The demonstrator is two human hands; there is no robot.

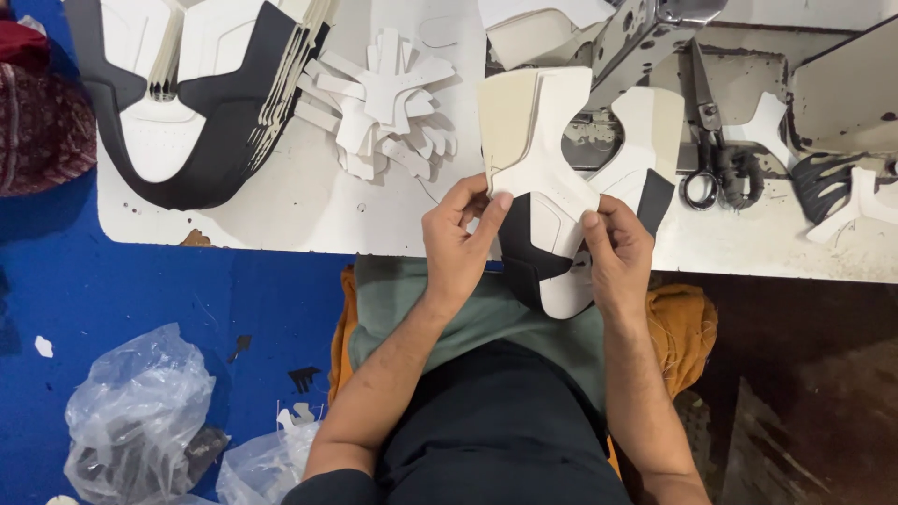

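Note:
A white and black shoe upper piece (552, 178) is held at the front edge of the white sewing table (299, 206). My left hand (460, 238) pinches its left edge, thumb on top. On its right side my right hand (615, 252) grips the lower white part. The piece's top reaches under the grey sewing machine head (645, 37). Its lower black part hangs over my lap.
A stack of black and white shoe uppers (196, 103) lies at the table's far left, a pile of small white cut pieces (383, 103) beside it. Black scissors (708, 150) and more cut parts (832, 187) lie right. Clear plastic bags (140, 421) sit on the blue floor.

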